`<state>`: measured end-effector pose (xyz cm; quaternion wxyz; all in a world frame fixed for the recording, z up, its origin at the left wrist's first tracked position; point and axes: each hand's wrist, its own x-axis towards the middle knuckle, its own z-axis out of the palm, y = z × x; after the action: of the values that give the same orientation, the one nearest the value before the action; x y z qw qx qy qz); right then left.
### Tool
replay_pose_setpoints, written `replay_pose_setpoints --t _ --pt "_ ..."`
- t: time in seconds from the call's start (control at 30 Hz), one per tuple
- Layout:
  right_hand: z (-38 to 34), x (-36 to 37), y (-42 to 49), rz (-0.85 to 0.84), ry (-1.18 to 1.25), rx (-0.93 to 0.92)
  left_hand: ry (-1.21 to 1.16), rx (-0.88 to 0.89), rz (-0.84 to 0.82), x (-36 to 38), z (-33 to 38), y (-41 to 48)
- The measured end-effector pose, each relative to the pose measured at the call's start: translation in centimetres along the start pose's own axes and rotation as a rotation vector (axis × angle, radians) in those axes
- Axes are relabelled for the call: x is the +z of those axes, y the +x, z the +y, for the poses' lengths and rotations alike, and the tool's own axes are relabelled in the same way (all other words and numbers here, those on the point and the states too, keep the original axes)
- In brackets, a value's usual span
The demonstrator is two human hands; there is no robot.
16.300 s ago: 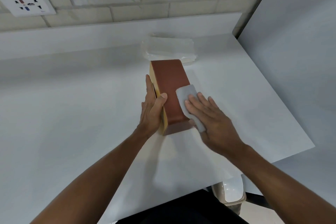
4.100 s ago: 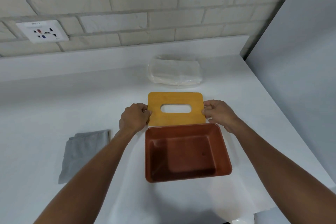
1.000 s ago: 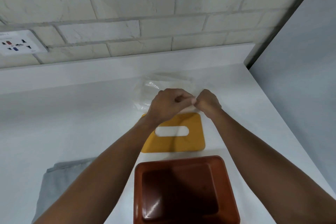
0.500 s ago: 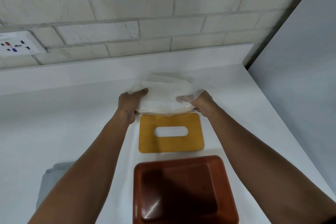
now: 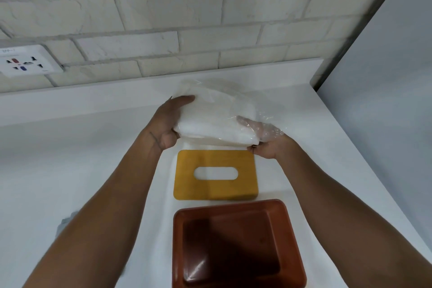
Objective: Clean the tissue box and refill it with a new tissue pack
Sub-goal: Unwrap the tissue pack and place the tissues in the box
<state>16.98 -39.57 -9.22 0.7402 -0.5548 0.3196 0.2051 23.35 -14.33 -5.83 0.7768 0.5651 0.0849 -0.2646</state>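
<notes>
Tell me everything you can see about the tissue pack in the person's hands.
The tissue pack is a soft white block of tissues in clear, crinkled plastic wrap that hangs loose at its right end. It is held off the counter, tilted with the right end lower, above the far edge of the yellow lid. The left hand grips its left end; the right hand holds the right end, fingers showing through the wrap.

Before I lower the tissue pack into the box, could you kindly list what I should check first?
1. Two-handed grip, left hand and right hand, on the tissue pack: ok.
2. Brown box open and empty: ok.
3. Yellow lid off, lying flat beyond the box: ok.
4. Plastic wrap off the pack: not ok, it covers the right end.
5. Box interior dry: cannot tell, glare.
</notes>
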Motion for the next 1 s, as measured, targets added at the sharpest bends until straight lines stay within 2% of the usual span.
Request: replay_pose_setpoints --t 0.1,0.23,0.4,0.53,0.73,0.83,0.9,1.0 --pt "0.2 -0.5 0.0 -0.046 0.162 0.029 -0.013 -0.009 -0.020 0.5 0.8 -0.2" --pt "0.1 -1.3 -0.3 -0.219 0.323 -0.021 -0.006 -0.019 -0.014 1.1 1.0 -0.1" --pt "0.0 -0.7 -1.0 -0.340 0.284 -0.019 -0.034 -0.033 0.038 -0.1 0.1 0.0" --pt "-0.3 -0.3 -1.4 -0.306 0.275 -0.061 -0.060 -0.043 0.034 -1.1 -0.2 -0.1" --pt "-0.9 -0.7 -1.3 -0.133 0.279 -0.078 -0.095 -0.017 0.220 -2.3 0.0 0.3" --pt "-0.9 -0.8 -1.5 -0.174 0.239 -0.065 -0.073 -0.097 0.112 -2.5 -0.3 -0.4" --pt "-1.0 -0.7 -1.6 -0.165 0.218 -0.073 -0.126 -0.090 0.051 -2.5 -0.6 -0.4" --pt "-1.1 -1.1 -1.5 -0.077 0.301 -0.080 -0.237 -0.079 0.117 -2.2 -0.5 -0.1"
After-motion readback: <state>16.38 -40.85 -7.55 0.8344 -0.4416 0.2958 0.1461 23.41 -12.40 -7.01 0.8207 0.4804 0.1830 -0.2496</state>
